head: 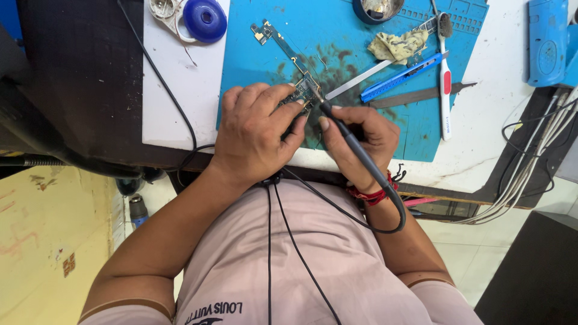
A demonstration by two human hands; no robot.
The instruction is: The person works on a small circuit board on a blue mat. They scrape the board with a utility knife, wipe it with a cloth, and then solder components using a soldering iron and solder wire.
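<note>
The right hand is wrapped around a thin dark soldering iron, holding it like a pencil. The iron's tip points up and to the left and touches a small green circuit board. A black cord runs from the back end of the iron, curls under the wrist, and goes across the pink shirt. A red thread band sits on that wrist. The left hand lies flat, with its fingers bent down, pressing on the circuit board to hold it in place. The board lies on a blue work mat, near the front edge of the mat, right between the two hands. A long thin strip of the board sticks out toward the top left. The mat has dark stains around the board. Just beyond the hands lie a flat metal blade, a blue box cutter, and a dark file. Farther out are a white toothbrush, a crumpled yellow cloth, and a round tin. Off the mat to the left, a blue round lid sits on the white table.
</note>
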